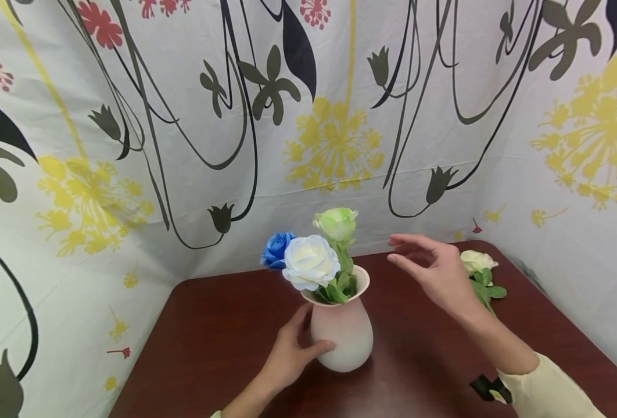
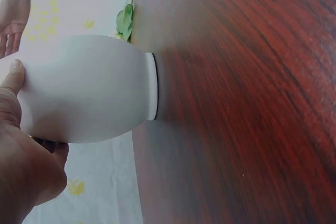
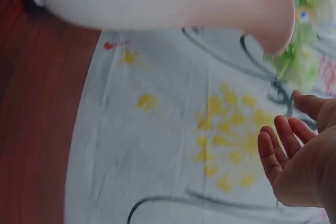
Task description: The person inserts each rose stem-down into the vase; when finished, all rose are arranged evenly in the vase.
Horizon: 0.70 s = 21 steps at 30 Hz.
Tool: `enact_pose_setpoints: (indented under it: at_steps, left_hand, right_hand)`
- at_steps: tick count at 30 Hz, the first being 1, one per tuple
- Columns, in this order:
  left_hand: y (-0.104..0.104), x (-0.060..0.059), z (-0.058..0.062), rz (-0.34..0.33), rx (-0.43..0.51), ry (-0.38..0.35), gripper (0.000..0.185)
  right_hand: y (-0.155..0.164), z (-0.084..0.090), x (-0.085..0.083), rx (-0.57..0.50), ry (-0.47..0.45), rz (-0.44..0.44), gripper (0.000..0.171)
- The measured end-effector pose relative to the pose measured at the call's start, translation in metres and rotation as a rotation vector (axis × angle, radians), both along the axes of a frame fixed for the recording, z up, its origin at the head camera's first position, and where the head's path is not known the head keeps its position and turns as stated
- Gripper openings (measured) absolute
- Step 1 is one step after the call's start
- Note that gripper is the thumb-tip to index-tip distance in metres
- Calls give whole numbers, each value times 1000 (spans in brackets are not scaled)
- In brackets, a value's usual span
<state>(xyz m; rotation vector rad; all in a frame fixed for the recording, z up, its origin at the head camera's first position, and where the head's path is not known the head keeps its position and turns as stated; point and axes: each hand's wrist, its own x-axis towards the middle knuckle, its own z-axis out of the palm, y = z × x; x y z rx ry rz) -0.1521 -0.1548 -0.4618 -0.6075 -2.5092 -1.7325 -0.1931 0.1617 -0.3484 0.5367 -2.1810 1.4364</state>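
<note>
A pale pinkish-white vase (image 1: 342, 337) stands upright on the dark red-brown table, its foot on the wood in the left wrist view. It holds a blue rose (image 1: 277, 250), a white rose (image 1: 311, 262) with bluish edges and a light green rose (image 1: 337, 224). My left hand (image 1: 293, 351) grips the vase's body from the left, thumb across the front and fingers round behind. To the right of the vase, my right hand (image 1: 434, 270) is raised with relaxed, slightly bent fingers and nothing in them. In the right wrist view its fingertips are near the green rose.
A cream-white rose (image 1: 478, 262) with green leaves lies on the table's right side, partly behind my right forearm. A small black object (image 1: 488, 388) is beside my right sleeve. Floral-patterned cloth (image 1: 193, 186) hangs behind the table (image 1: 209, 325) and along both sides.
</note>
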Motion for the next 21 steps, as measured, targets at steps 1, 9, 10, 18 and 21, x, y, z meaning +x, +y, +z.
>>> enact_pose_setpoints:
  at_steps: [1,9,10,18,21]
  left_hand:
    - [0,0,0,-1,0,-2,73]
    - [0,-1,-1,-2,-7,-9,72]
    - [0,0,-1,-2,-9,-9,73]
    - [0,0,-1,2,-14,3,73]
    - [0,0,0,-1,-4,4,73]
  right_hand:
    - [6,-1,-1,-28,-7,5,36]
    - [66,-20,-14,-115,-138,-76,50]
    - [74,-24,-16,-131,-177,-83,53]
    - [136,-68,-37,-127,-402,-186,72]
    - [152,-84,-40,-41,-465,-246,80]
